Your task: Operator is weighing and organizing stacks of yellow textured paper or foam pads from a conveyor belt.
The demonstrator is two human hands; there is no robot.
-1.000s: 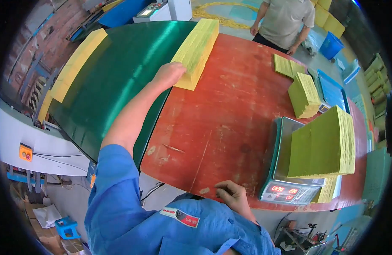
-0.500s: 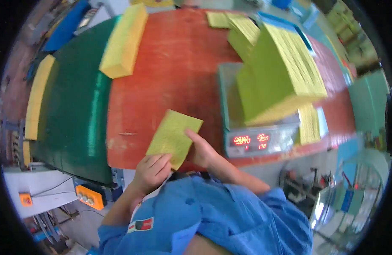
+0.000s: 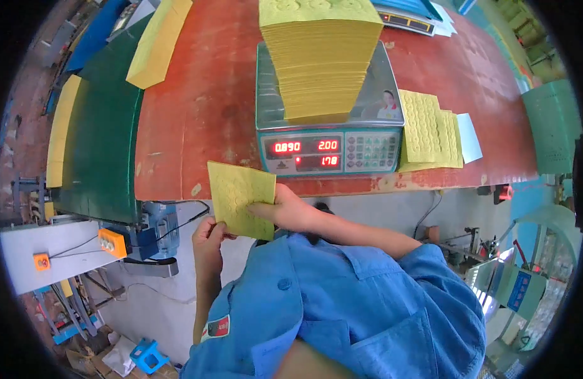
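Pinching one yellow sheet (image 3: 236, 189) in closed left grip (image 3: 208, 243) and right grip (image 3: 285, 210). Counting one tall stack (image 3: 323, 69) on one scale (image 3: 372, 151), 1 o'clock from sheet.

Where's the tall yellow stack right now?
In the head view, the tall stack stands just right of top centre, on the scale, left of the smaller yellow pile and beyond the yellow piece you're holding.

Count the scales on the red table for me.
2. One scale stands at the front of the red table, under a yellow stack; a second scale is farther back, to the right, partly outside the picture. More may be hidden.
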